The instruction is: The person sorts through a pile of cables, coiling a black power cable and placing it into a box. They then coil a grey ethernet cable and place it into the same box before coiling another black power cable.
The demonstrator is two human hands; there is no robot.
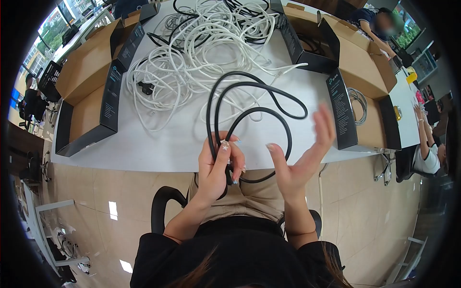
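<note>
My left hand [218, 161] is closed around a thick black cable [288, 132] whose loops stand out above and to the right of my fist. The gathered strands pass between thumb and fingers, and a dark end, too hidden to make out, shows below them. To the right of the loops, my right hand [300, 158] is raised with its fingers stretched and the thumb apart; its fingertips are a little blurred. Nothing is in that hand. Beyond both hands, a big tangle of white cables [206, 53], with some black ones mixed in, lies on the white table [158, 153].
An open black cardboard box [110, 101] stands at the table's left. At the right, another open box [345, 115] holds a coiled grey cable [357, 105], and a box behind it [312, 60] contains dark cable. Other people sit at the upper right and far right.
</note>
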